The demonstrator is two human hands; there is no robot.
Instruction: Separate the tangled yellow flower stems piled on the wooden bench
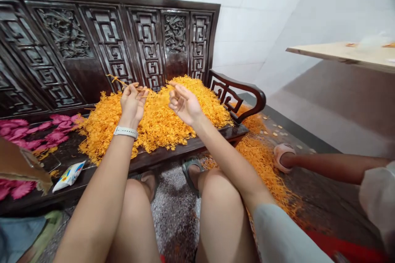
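My left hand (132,104), with a pale watch band on its wrist, is pinched on a thin orange plastic strip (115,78). One end of the strip sticks out to the upper left, and its other end runs toward the right past my fingers. My right hand (186,104) hovers a short way to the right, index finger stretched out and the other fingers loosely bent; I see nothing held in it. Below both hands spreads a large heap of small yellow-orange plastic flower pieces (166,125).
The heap lies on a dark carved wooden bench (148,163) with an armrest (257,94). At left are pink flower pieces (57,136), a white packet (69,176) and a cardboard box (21,164). Orange strands (262,164) cover the floor near another person's foot (283,157). A tabletop (333,51) juts in.
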